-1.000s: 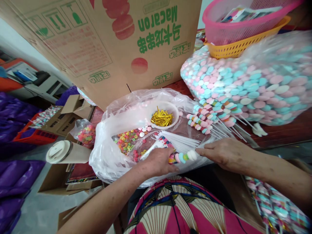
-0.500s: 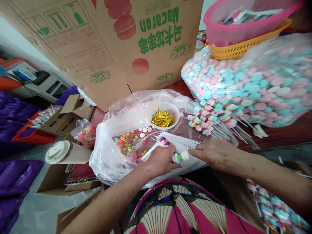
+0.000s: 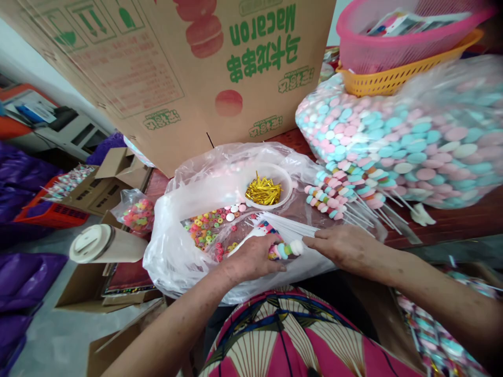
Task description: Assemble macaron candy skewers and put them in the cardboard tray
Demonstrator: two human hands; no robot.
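My left hand (image 3: 255, 257) closes around a candy skewer (image 3: 286, 250) of white, green and blue sweets, with a printed plastic wrapper (image 3: 264, 228) at the same fingers. At the skewer's right end, the fingers of my right hand (image 3: 341, 246) are pinched together against the white sweet; the stick is hidden by them. Just above both hands lies a bundle of white sticks (image 3: 293, 225). A round tub (image 3: 290, 183) of gold twist ties (image 3: 265, 189) stands behind it. Loose ring candies (image 3: 204, 230) lie to the left on a clear plastic bag (image 3: 168, 262).
Finished-looking candy skewers (image 3: 346, 188) lie at right beside a big bag of pastel sweets (image 3: 408, 141). A pink basket (image 3: 353, 42) and a yellow basket (image 3: 369, 81) rest on that bag. A large carton (image 3: 157, 68) stands behind. A lidded cup (image 3: 113, 246) is at left.
The left hand has shifted slightly left and its fingers have loosened a little, so more of the candy skewer shows. The right hand stays close to the skewer's end.
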